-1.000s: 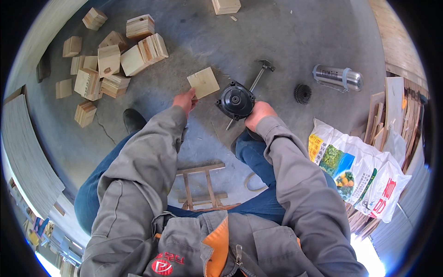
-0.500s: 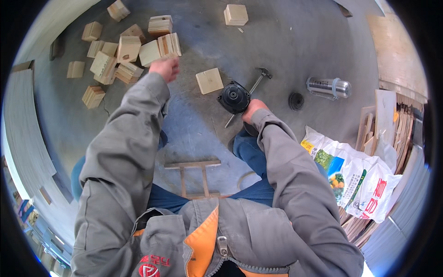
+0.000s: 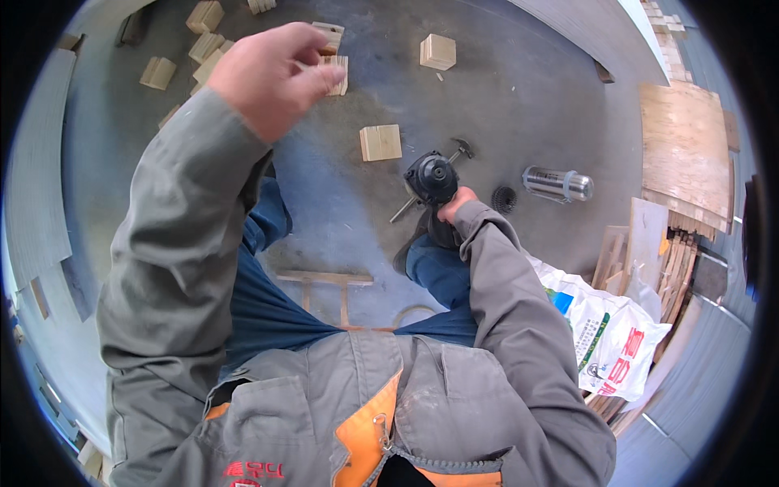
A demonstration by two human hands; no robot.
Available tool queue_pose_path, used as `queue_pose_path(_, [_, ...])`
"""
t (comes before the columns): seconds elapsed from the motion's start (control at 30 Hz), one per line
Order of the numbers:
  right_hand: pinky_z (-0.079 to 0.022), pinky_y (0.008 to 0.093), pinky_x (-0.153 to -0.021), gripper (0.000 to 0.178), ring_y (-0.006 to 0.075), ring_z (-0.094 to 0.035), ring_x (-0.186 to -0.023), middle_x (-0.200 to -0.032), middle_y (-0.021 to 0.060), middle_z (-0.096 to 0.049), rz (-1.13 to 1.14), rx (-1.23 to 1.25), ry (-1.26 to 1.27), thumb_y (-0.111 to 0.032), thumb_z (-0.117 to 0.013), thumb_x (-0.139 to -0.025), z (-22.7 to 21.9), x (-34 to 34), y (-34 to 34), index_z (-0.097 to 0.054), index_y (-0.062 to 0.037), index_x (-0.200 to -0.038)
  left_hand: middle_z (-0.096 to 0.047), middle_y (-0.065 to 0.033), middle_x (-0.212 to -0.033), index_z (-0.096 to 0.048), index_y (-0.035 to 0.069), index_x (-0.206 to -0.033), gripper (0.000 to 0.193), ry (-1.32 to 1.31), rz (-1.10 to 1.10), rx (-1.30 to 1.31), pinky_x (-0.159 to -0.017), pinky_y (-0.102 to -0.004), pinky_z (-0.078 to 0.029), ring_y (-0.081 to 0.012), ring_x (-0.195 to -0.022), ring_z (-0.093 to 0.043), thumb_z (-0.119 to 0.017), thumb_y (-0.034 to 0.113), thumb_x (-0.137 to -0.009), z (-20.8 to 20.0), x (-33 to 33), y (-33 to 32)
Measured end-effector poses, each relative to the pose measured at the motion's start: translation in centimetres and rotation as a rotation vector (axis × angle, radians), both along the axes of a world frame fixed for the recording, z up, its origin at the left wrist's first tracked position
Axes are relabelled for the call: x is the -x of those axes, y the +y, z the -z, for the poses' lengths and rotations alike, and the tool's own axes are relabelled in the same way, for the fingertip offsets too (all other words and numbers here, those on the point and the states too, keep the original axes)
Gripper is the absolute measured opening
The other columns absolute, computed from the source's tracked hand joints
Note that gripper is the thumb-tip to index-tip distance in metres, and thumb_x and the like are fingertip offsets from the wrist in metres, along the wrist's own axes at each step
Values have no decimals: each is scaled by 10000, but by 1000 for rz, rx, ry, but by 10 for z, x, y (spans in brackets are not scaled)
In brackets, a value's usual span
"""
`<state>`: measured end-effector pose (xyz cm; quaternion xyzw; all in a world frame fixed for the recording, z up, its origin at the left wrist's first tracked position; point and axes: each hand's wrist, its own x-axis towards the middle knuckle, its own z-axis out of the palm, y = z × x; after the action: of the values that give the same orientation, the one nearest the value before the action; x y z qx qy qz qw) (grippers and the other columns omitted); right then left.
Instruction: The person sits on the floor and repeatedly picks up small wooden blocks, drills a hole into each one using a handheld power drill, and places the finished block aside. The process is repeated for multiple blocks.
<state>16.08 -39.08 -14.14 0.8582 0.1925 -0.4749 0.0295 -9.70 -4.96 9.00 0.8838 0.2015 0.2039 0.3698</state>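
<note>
My left hand is raised high, close to the camera, with its fingers loosely curled and the thumb apart from them. Nothing shows between them. Below and beyond it lie light wooden blocks, partly hidden by the hand and sleeve. My right hand is wrapped round the handle of a black nail gun with a round cap, held by my right knee. A hammer lies on the floor, its shaft passing behind the nail gun. One wooden block sits alone between my two hands.
Another wooden block stands farther off. To the right are a dark ribbed coil, a steel flask and a white printed sack beside stacked wood strips. A wooden frame lies between my legs; plywood leans at far right.
My left hand has come up and toward the camera, away from the pile of blocks. My right hand still grips the nail gun. The whole view has shifted slightly.
</note>
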Motion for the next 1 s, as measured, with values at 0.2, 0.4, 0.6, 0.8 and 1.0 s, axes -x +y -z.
queue_pose_path(0.2, [-578, 365, -881, 407, 272, -760, -941, -979, 160, -789, -15, -124, -31, -138, -854, -679, -30, -5, 10, -789, -30, -1066, -742, -181, -1113, -680, 11, -1263, 430, 105, -35, -232, -875, -423, -584, -343, -1041, -720, -782, 237, -912, -11, -19, -2])
queue_pose_path(0.4, [-585, 359, -831, 347, 252, -759, -865, -912, 122, -789, -58, -317, -72, -107, -819, -683, -24, -6, 36, -795, -82, -1028, -744, -184, -1131, -682, 28, -1275, 434, 102, -36, -190, -893, -427, -578, -359, -1038, -721, -782, 258, -921, -14, -18, 8])
queue_pose_path(0.6, [-588, 350, -781, 316, 230, -750, -812, -870, 95, -782, -36, -363, -63, -113, -810, -680, -14, 2, 66, -784, -81, -994, -746, -181, -1138, -677, 40, -1275, 423, 220, -53, -225, -885, -440, -571, -366, -1044, -719, -774, 261, -928, -16, -5, 12])
queue_pose_path(0.8, [-589, 353, -741, 273, 216, -740, -737, -811, 100, -767, 84, -318, -21, -89, -810, -704, 2, 3, 72, -771, -37, -969, -740, -179, -1118, -681, 48, -1270, 425, 253, -28, -238, -899, -434, -564, -371, -1044, -714, -782, 258, -915, -23, -6, 8])
queue_pose_path(1.0, [-589, 350, -699, 248, 197, -734, -713, -797, 87, -765, 188, -417, 91, -45, -815, -698, -7, -1, 73, -762, -4, -937, -734, -179, -1116, -681, 40, -1272, 446, 245, -8, -278, -890, -440, -563, -368, -1039, -709, -794, 259, -899, -13, -3, 7])
